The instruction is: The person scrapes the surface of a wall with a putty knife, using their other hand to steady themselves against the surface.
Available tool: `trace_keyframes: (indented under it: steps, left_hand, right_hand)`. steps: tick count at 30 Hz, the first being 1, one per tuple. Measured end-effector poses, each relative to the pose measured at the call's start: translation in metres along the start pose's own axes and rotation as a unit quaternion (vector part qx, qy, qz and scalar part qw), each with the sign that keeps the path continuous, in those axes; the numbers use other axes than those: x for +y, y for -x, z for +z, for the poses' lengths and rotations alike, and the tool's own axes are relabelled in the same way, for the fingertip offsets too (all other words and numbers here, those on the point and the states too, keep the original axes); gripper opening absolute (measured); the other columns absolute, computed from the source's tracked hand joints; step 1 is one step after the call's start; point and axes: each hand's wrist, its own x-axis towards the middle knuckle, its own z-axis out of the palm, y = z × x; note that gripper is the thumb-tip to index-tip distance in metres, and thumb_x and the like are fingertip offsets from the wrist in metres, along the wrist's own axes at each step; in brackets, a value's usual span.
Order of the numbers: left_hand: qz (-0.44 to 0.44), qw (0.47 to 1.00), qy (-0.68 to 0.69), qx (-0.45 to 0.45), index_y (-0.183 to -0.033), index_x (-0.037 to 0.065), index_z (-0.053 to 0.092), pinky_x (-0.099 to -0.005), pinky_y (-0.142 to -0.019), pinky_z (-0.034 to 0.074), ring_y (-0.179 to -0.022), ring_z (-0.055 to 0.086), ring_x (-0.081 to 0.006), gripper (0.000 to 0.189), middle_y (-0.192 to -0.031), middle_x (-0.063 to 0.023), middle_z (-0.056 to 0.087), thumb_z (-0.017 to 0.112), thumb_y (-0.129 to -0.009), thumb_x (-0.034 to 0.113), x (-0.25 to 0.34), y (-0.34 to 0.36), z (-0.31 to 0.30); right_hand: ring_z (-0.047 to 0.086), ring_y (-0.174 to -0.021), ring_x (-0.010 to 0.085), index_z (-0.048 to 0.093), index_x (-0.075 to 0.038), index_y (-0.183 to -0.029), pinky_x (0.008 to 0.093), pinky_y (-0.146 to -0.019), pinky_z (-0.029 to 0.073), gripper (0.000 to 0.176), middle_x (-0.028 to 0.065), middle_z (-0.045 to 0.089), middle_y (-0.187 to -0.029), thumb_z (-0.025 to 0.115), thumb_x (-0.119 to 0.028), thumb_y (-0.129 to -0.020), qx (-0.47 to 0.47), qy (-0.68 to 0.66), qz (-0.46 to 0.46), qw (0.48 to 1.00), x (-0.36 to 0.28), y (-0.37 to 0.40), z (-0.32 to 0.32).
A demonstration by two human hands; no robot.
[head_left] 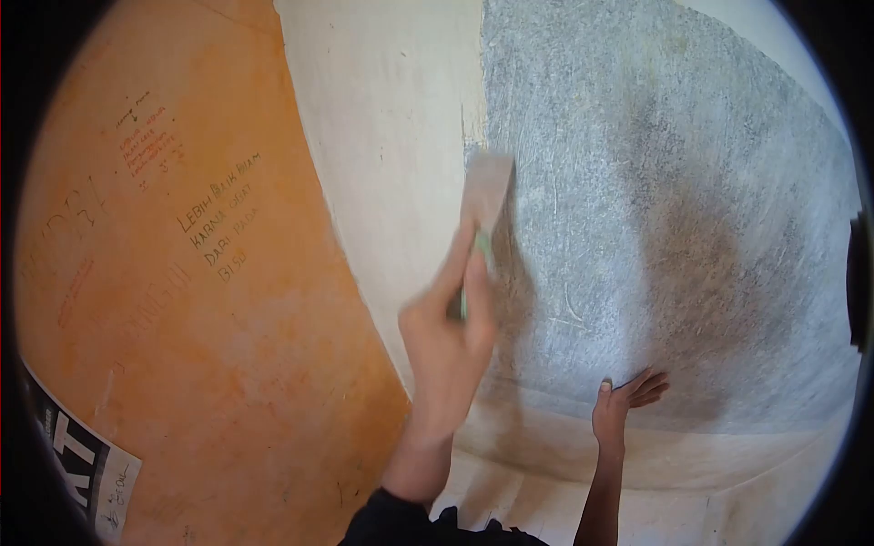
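My left hand [451, 337], slightly blurred, grips a scraper with a green handle [484, 241]. Its flat, wide blade [488, 182] points upward and lies over the boundary between a cream wall strip [391, 136] and a rough, mottled grey wall area [574, 182]. One finger stretches along the tool towards the blade. Lower down on the right, my right hand [628, 396] is open, fingers apart, near the bottom of the grey area. It holds nothing and seems to rest against the wall.
An orange wall [273, 364] with handwriting [223, 218] stands on the left. A black-and-white poster [91, 464] shows at lower left. Below the grey area runs a pale, smooth band [728, 464]. A dark object [858, 282] juts in at the right edge. Shadows fall across the grey surface.
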Motion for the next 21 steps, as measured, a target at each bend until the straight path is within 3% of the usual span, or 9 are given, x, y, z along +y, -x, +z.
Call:
trace_keyframes:
  steps: [5,9,11,12,13,15,18,19,21]
  left_hand:
    - [-0.072,0.997,0.013,-0.019,-0.132,0.002,0.062,-0.0247,-0.051,0.039,-0.061,0.044,-0.0027,0.034,-0.064,-0.0096,0.053,0.056,-0.101,0.014,0.037,-0.057,-0.006]
    - [-0.041,0.998,-0.047,-0.028,-0.132,0.001,0.062,-0.0253,-0.052,0.042,-0.059,0.046,-0.0045,0.035,-0.068,-0.0112,0.062,0.055,-0.101,0.015,0.001,0.002,-0.008]
    - [0.046,0.999,-0.009,-0.017,-0.133,0.0,0.061,-0.0253,-0.052,0.043,-0.059,0.046,-0.0053,0.035,-0.077,-0.0118,0.068,0.055,-0.101,0.015,-0.016,0.022,-0.004]
    - [0.059,0.998,-0.028,-0.008,-0.132,-0.001,0.061,-0.0256,-0.065,0.05,-0.072,0.059,-0.007,0.035,-0.093,-0.0173,0.074,0.055,-0.101,0.015,-0.018,0.016,-0.001]
    - [0.055,0.998,-0.028,-0.013,-0.132,-0.001,0.061,-0.0256,-0.065,0.05,-0.072,0.059,-0.007,0.035,-0.093,-0.0173,0.074,0.055,-0.101,0.015,-0.019,0.008,0.003]
    - [-0.062,0.998,0.024,0.002,-0.131,-0.002,0.062,-0.0289,-0.082,0.053,-0.095,0.068,-0.0145,0.034,-0.108,-0.0228,0.073,0.055,-0.101,0.015,0.023,-0.035,0.002]
    - [-0.16,0.985,0.015,-0.062,-0.13,-0.002,0.062,-0.0309,-0.094,0.049,-0.114,0.063,-0.0193,0.034,-0.119,-0.0258,0.068,0.055,-0.101,0.015,0.051,-0.065,-0.016]
    - [-0.157,0.986,0.014,-0.062,-0.13,-0.002,0.062,-0.0309,-0.094,0.049,-0.114,0.063,-0.0193,0.034,-0.119,-0.0258,0.068,0.055,-0.101,0.015,0.045,-0.058,-0.014]
    - [-0.024,0.999,0.031,-0.018,-0.131,-0.003,0.061,-0.0305,-0.093,0.049,-0.112,0.064,-0.0185,0.035,-0.119,-0.0253,0.068,0.055,-0.101,0.014,0.015,-0.026,-0.009]
  right_hand:
    - [-0.031,-0.143,0.0491,-0.017,0.003,-0.153,0.0621,-0.112,-0.02,0.093,0.0305,-0.028,-0.157,0.044,-0.042,-0.099,-0.006,-0.002,0.019,1.0,0.003,0.0,0.002]
    - [-0.03,-0.143,0.0496,-0.016,0.003,-0.153,0.0624,-0.112,-0.02,0.092,0.0309,-0.027,-0.157,0.044,-0.042,-0.099,-0.002,0.005,0.007,1.0,0.01,0.004,0.004]
    - [-0.03,-0.143,0.05,-0.016,0.003,-0.153,0.0627,-0.112,-0.02,0.092,0.0309,-0.027,-0.157,0.044,-0.043,-0.099,0.015,0.014,-0.005,1.0,0.01,0.0,0.009]
    - [-0.03,-0.143,0.0505,-0.016,0.002,-0.153,0.0631,-0.111,-0.02,0.092,0.031,-0.027,-0.157,0.043,-0.043,-0.1,0.021,0.012,-0.018,1.0,0.008,-0.001,0.008]
    - [-0.029,-0.143,0.051,-0.016,0.002,-0.153,0.0636,-0.111,-0.02,0.091,0.0312,-0.026,-0.157,0.043,-0.044,-0.1,0.02,0.013,-0.032,0.999,0.007,0.002,0.005]
    - [-0.029,-0.143,0.0515,-0.015,0.001,-0.153,0.0642,-0.111,-0.02,0.091,0.0312,-0.026,-0.157,0.042,-0.045,-0.1,0.013,0.011,-0.019,1.0,0.007,0.003,0.004]
    - [-0.028,-0.143,0.0521,-0.015,0.001,-0.154,0.0648,-0.111,-0.02,0.09,0.0313,-0.026,-0.157,0.041,-0.045,-0.1,0.017,0.007,-0.015,1.0,0.01,0.001,0.007]
    - [-0.029,-0.143,0.0521,-0.015,0.001,-0.154,0.065,-0.111,-0.02,0.09,0.0313,-0.026,-0.157,0.042,-0.044,-0.1,0.021,0.01,-0.019,1.0,0.011,0.002,0.008]
    - [-0.029,-0.143,0.0518,-0.015,0.001,-0.154,0.0649,-0.111,-0.02,0.09,0.0312,-0.027,-0.157,0.042,-0.044,-0.1,0.023,0.007,-0.024,0.999,0.012,0.003,0.008]
